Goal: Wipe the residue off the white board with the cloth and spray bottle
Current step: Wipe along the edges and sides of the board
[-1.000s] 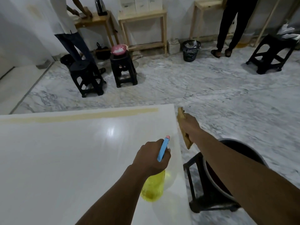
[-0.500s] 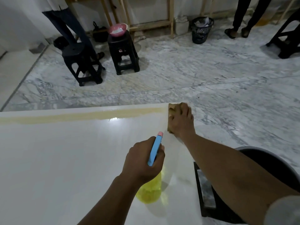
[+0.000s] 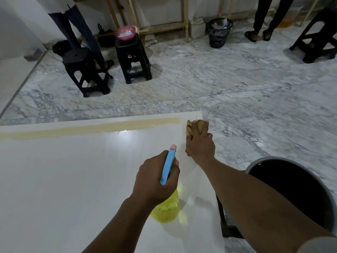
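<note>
The white board [image 3: 73, 170] fills the lower left, lying flat, with a tan residue strip [image 3: 91, 127] along its far edge. My left hand [image 3: 156, 178] grips a spray bottle [image 3: 166, 207] with a yellow body and blue trigger head, held over the board's right part. My right hand [image 3: 199, 143] presses a tan cloth [image 3: 193, 126] onto the board's far right corner, just right of the strip's end.
A dark round bucket [image 3: 295, 190] sits on a black stool at the board's right edge. Black stools [image 3: 85, 70] and a pink bowl [image 3: 126, 33] stand across the marble floor, with a black basket [image 3: 219, 34] and two standing people beyond.
My right hand brought the cloth from off the board's right edge onto its far right corner. The left hand kept the bottle over the board. The view tilted downward.
</note>
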A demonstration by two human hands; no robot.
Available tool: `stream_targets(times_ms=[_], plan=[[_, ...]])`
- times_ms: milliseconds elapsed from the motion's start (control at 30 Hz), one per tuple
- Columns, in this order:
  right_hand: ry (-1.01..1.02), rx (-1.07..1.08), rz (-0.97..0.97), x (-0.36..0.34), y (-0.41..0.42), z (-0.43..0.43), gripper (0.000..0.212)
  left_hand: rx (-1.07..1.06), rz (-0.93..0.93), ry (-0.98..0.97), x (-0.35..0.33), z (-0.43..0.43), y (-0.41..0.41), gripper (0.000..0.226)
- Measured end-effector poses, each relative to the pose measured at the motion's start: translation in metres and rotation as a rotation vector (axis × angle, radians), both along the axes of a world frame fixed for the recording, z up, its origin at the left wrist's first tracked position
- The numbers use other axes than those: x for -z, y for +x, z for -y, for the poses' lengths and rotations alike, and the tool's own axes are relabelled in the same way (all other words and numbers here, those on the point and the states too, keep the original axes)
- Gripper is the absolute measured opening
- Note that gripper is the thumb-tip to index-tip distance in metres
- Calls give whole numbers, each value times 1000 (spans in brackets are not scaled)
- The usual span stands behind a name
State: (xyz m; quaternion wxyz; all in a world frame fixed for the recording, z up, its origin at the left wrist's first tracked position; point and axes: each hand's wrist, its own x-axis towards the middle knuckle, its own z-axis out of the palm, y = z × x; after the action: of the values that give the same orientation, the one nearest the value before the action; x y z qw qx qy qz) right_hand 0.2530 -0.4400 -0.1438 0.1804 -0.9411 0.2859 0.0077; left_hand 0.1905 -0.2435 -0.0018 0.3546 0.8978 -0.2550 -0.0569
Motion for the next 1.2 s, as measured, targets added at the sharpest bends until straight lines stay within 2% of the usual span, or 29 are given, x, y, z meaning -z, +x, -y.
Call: stream_targets(times_ms=[267,867,1200], plan=[[29,10,-17,-4,-79,-36,62,33,0,-27,-1,-25,-51,23],[82,107,-7,-7,-351,-147,59,138,12,-22,-6,-145,-282,24],[137,153,40,-3,-465,-189,58,147,-10,-6,-5,-184,-363,23]])
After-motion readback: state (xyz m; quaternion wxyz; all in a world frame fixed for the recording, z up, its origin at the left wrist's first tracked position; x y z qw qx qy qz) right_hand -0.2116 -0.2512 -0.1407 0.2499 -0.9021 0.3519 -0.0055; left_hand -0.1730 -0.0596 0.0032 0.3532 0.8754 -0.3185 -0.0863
